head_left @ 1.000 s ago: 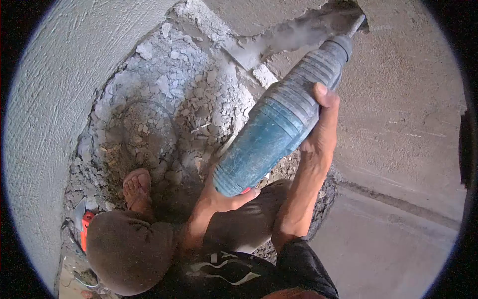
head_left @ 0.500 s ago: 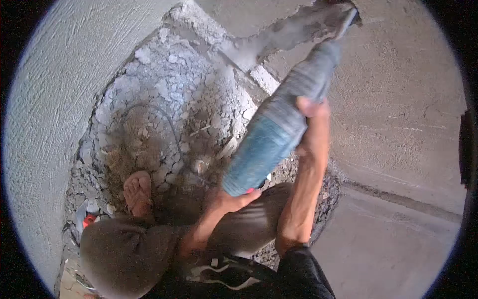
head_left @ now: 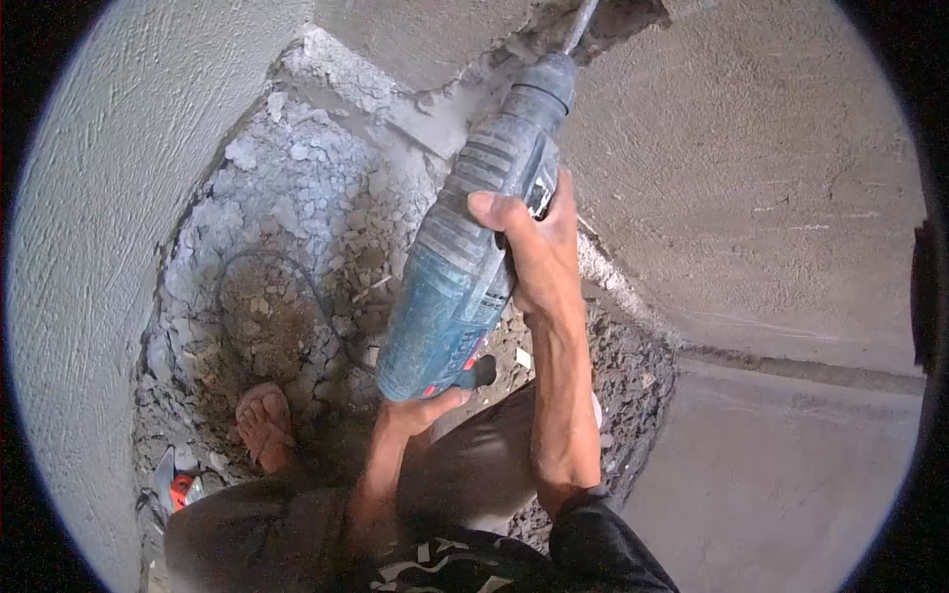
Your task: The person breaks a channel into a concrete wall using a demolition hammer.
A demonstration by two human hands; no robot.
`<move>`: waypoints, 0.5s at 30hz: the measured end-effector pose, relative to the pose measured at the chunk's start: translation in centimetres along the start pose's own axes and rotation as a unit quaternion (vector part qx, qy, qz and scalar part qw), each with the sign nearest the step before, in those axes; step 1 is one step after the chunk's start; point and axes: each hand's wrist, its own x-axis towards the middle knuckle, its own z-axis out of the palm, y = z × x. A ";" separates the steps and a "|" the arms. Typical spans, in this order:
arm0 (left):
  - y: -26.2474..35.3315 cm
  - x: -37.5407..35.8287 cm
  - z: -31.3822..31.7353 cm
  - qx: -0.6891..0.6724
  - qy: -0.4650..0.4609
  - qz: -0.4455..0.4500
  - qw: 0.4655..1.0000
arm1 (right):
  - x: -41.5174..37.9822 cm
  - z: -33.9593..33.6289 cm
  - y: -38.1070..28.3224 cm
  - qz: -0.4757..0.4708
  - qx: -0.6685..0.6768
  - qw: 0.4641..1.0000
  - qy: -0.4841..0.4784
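The drill lies aslant in both hands; its long axis runs from the near left, where its blue rear end sits, to the far right, where the steel bit points at the broken hole in the wall; the bit's tip passes out of view, so whether it touches the wall cannot be told. The right hand is the nearer of the two to the bit; it is wrapped about the drill's ribbed middle from the right side, thumb laid over the top, some fingers hidden. The left hand is curled at the near rear end, its thumb along the drill's right edge; its fingers are mostly out of sight under the drill. Left of the drill, rubble covers the ground; a thin cord loops across it toward the rear end.
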 end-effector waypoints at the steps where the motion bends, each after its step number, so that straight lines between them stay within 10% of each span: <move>1: 0.2 -0.1 -0.1 0.004 -0.001 -0.007 1.000 | 0.1 -0.1 0.0 0.002 -0.003 1.000 0.001; 15: 1.9 3.2 2.2 0.070 -0.017 0.108 0.992 | 2.8 -1.2 -2.3 -0.009 0.004 1.000 0.020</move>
